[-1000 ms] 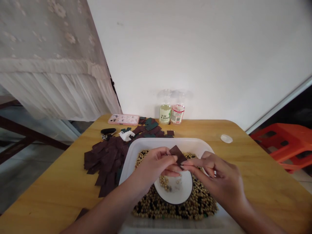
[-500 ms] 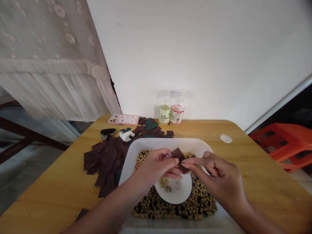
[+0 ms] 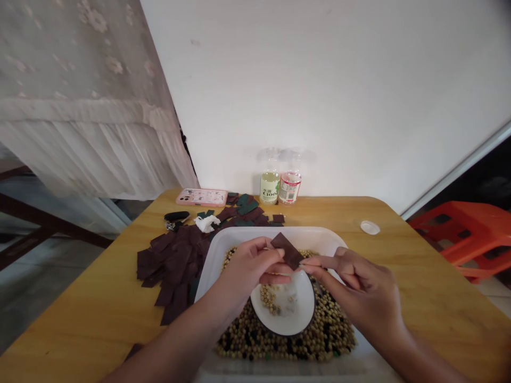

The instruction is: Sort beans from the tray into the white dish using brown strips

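My left hand (image 3: 257, 266) is closed on a flat dark brown rectangular piece (image 3: 288, 251), thin like cloth or leather, with the thumb on its face. At the piece's lower right corner, the thumb and forefinger of my right hand (image 3: 355, 282) are pinched together. Whether something small is between those fingertips is hard to make out. Beneath both hands a white bowl (image 3: 287, 319) holds a few tan beads (image 3: 269, 300). It rests in a white plastic tub (image 3: 315, 231) full of tan and black beads (image 3: 279, 346).
Many more dark brown pieces (image 3: 175, 260) lie heaped left of the tub, a few dark green ones (image 3: 247, 205) behind. Further back are a pink-cased phone (image 3: 202, 197), crumpled white tissue (image 3: 206, 223), a black key fob (image 3: 176, 216) and two bottles (image 3: 279, 187). A white lid (image 3: 370, 227) lies right.
My left hand has shifted slightly left, carrying the brown piece up and left, so more of its face shows. My right fingertips now meet it at the corner instead of further in.
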`<state>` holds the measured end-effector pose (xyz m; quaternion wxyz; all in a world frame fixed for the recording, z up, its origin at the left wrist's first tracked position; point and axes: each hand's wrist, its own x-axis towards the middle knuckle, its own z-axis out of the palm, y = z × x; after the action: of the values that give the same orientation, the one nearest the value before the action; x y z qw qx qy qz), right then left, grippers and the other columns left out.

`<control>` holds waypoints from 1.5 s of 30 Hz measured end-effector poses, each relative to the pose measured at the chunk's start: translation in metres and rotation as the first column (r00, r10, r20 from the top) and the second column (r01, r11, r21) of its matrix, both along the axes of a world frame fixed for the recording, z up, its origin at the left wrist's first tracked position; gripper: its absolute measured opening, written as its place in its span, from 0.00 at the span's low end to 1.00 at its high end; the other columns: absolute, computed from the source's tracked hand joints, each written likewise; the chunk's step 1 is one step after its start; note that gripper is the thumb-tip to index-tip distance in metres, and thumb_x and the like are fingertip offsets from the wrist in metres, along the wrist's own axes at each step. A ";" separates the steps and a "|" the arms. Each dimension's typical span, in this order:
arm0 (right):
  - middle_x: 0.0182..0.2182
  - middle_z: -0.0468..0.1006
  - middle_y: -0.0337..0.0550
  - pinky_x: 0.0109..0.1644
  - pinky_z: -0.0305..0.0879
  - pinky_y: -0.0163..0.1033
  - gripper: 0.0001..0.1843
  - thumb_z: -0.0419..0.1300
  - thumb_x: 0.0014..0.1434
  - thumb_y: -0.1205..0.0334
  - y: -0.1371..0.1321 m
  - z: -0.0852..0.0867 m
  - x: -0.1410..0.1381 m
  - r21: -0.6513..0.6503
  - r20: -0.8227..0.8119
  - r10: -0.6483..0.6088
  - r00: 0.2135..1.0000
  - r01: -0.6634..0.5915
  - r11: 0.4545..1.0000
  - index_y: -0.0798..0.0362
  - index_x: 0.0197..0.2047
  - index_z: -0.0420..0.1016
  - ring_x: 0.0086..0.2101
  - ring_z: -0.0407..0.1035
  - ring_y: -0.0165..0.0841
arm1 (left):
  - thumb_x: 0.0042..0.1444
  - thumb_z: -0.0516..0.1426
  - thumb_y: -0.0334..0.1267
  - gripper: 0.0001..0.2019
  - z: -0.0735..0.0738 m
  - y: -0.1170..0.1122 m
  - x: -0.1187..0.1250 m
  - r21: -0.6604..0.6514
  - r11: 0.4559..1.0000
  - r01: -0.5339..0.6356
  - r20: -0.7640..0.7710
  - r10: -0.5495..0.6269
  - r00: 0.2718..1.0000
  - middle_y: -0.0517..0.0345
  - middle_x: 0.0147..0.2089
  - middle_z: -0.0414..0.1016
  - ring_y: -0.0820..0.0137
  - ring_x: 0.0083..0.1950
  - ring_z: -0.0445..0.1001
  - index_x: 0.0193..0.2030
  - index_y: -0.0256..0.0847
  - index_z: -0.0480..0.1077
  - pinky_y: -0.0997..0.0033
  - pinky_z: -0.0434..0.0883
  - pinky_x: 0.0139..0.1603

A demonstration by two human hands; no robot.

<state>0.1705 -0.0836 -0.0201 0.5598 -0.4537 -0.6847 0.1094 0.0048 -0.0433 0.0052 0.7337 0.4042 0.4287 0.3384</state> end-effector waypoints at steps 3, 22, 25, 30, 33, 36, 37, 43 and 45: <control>0.15 0.68 0.33 0.20 0.62 0.28 0.26 0.63 0.50 0.71 0.002 0.000 0.001 -0.005 -0.026 -0.028 0.999 0.028 1.000 0.51 0.18 0.45 0.26 0.76 0.32 | 0.45 0.60 0.37 0.07 0.000 0.001 -0.001 -0.026 0.999 0.020 -0.023 -0.021 1.000 0.59 0.25 0.75 0.75 0.26 0.74 0.26 0.37 0.66 0.71 0.73 0.34; 0.14 0.66 0.33 0.20 0.62 0.29 0.27 0.63 0.50 0.70 -0.001 -0.003 0.000 -0.091 -0.047 0.087 0.995 -0.091 0.992 0.51 0.18 0.43 0.25 0.75 0.32 | 0.44 0.59 0.38 0.10 -0.004 0.001 0.001 -0.015 0.989 0.150 0.002 -0.150 0.989 0.58 0.24 0.73 0.75 0.24 0.71 0.30 0.34 0.75 0.74 0.72 0.25; 0.15 0.67 0.33 0.20 0.61 0.29 0.27 0.62 0.50 0.72 -0.001 -0.002 0.000 -0.036 -0.018 0.099 0.995 -0.100 0.994 0.51 0.18 0.44 0.24 0.73 0.30 | 0.45 0.60 0.40 0.10 -0.005 0.000 0.001 0.002 0.987 0.162 0.045 -0.161 0.986 0.57 0.25 0.73 0.74 0.28 0.71 0.31 0.34 0.75 0.76 0.73 0.27; 0.13 0.66 0.31 0.20 0.61 0.30 0.25 0.61 0.51 0.74 -0.001 0.001 -0.001 0.063 0.077 0.101 0.992 -0.106 0.992 0.51 0.18 0.45 0.22 0.72 0.28 | 0.47 0.60 0.42 0.10 -0.007 0.000 -0.001 -0.007 0.972 0.236 0.063 -0.235 0.970 0.56 0.27 0.77 0.74 0.30 0.76 0.31 0.35 0.74 0.78 0.72 0.32; 0.12 0.63 0.31 0.20 0.60 0.30 0.25 0.61 0.51 0.73 0.000 0.000 0.000 0.059 0.095 0.082 0.992 -0.088 0.994 0.51 0.17 0.46 0.24 0.73 0.30 | 0.48 0.59 0.43 0.11 -0.006 0.001 -0.003 0.008 0.964 0.267 0.000 -0.267 0.964 0.54 0.30 0.78 0.71 0.33 0.77 0.31 0.36 0.73 0.79 0.71 0.29; 0.14 0.64 0.32 0.19 0.59 0.29 0.26 0.61 0.51 0.72 0.001 -0.001 0.002 0.013 0.066 0.063 0.996 -0.064 0.998 0.51 0.17 0.45 0.25 0.74 0.31 | 0.49 0.58 0.45 0.12 -0.006 0.001 -0.003 0.036 0.960 0.279 -0.079 -0.275 0.958 0.53 0.32 0.79 0.68 0.36 0.78 0.32 0.37 0.73 0.78 0.70 0.28; 0.15 0.65 0.33 0.18 0.58 0.29 0.26 0.61 0.51 0.72 0.001 -0.002 0.002 0.000 0.055 0.054 0.997 -0.054 0.999 0.51 0.17 0.45 0.25 0.74 0.31 | 0.49 0.58 0.46 0.12 -0.006 0.001 -0.003 0.039 0.960 0.277 -0.096 -0.272 0.957 0.53 0.33 0.79 0.68 0.36 0.78 0.32 0.37 0.72 0.78 0.70 0.29; 0.15 0.67 0.34 0.19 0.58 0.30 0.26 0.61 0.51 0.72 0.002 -0.002 0.003 0.001 0.065 0.055 0.996 -0.055 0.998 0.51 0.18 0.45 0.27 0.75 0.32 | 0.48 0.58 0.49 0.15 -0.010 0.001 -0.004 0.041 0.956 0.290 -0.089 -0.286 0.954 0.54 0.28 0.78 0.70 0.30 0.77 0.29 0.36 0.70 0.79 0.69 0.26; 0.15 0.68 0.33 0.21 0.60 0.30 0.25 0.61 0.51 0.73 0.002 -0.002 0.002 0.010 0.092 0.097 0.991 -0.099 0.995 0.51 0.18 0.45 0.24 0.73 0.29 | 0.47 0.58 0.49 0.16 -0.010 0.002 -0.004 0.034 0.956 0.292 -0.067 -0.289 0.955 0.56 0.24 0.77 0.72 0.26 0.76 0.28 0.36 0.69 0.80 0.69 0.25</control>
<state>0.1724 -0.0818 -0.0219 0.5249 -0.4199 -0.7320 0.1109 0.0013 -0.0416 -0.0048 0.7529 0.4890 0.3795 0.2236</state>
